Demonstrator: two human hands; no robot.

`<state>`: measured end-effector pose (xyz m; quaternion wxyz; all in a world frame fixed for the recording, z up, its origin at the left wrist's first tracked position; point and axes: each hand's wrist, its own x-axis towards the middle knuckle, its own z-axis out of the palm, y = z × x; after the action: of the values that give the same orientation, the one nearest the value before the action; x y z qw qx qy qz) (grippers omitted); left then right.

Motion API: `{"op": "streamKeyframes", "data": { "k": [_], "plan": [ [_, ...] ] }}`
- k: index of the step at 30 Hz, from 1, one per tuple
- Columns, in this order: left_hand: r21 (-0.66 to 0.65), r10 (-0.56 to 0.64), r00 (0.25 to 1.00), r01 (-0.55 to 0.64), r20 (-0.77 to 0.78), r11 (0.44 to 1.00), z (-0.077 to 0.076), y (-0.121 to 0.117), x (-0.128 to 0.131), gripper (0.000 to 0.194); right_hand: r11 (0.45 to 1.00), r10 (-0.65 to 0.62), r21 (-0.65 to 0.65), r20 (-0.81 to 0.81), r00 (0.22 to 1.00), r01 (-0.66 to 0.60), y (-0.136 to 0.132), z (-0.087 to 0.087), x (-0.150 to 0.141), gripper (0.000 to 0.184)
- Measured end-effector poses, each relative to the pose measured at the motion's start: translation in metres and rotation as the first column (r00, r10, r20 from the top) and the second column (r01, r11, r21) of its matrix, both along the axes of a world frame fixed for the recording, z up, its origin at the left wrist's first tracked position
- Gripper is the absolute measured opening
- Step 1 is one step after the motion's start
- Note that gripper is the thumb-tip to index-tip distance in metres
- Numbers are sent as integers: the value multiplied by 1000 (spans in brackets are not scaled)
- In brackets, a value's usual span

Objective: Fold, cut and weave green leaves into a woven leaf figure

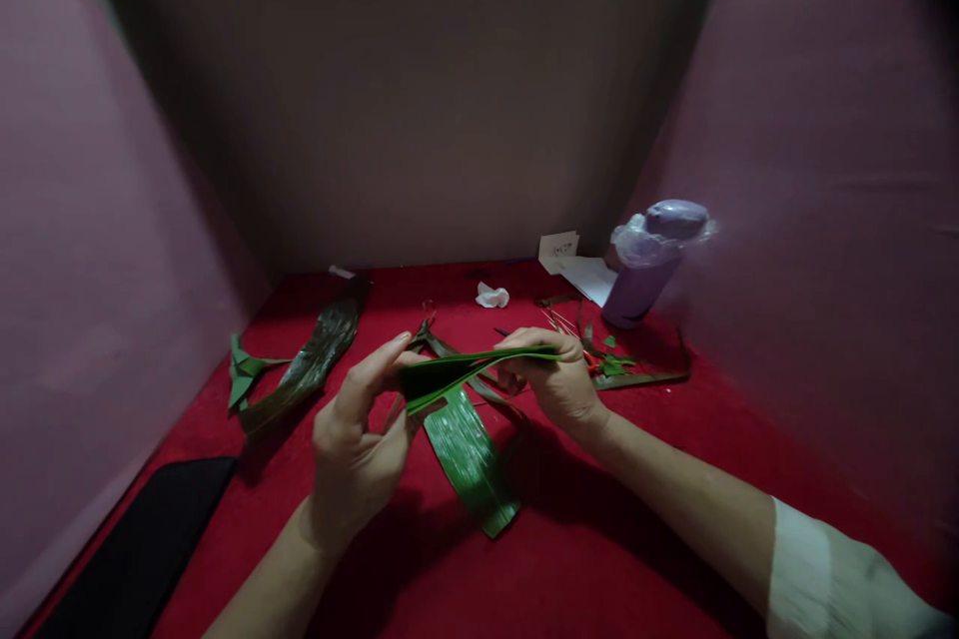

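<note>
A folded green leaf strip (450, 374) is held between my two hands above the red cloth. Its left end gapes open like a pocket, with my left hand (364, 429) gripping the edges between thumb and fingers. My right hand (558, 379) pinches the other end, where the layers lie together. Below the folded strip a second piece of glossy green leaf (476, 469) slants down toward me; whether the two are joined is hidden. Thin dried leaf strips (486, 389) lie behind my hands.
A long dark leaf (322, 349) and a folded green leaf figure (246, 371) lie left. Crumpled white tissue (492, 296) is at the back. A purple bottle (644, 280) with plastic wrap stands right, near white papers (588, 278), leaf scraps (614, 364) and thin sticks. A black pad (142, 549) lies front left.
</note>
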<state>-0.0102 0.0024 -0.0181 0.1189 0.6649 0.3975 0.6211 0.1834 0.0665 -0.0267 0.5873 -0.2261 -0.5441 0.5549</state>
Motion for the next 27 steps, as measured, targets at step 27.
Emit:
{"op": "streamKeyframes", "data": {
  "k": [27],
  "plan": [
    [-439,89,889,133,449,888,11,13,5,36,974,-38,-218,136,990,68,-6,-3,-11,22]
  ]
}}
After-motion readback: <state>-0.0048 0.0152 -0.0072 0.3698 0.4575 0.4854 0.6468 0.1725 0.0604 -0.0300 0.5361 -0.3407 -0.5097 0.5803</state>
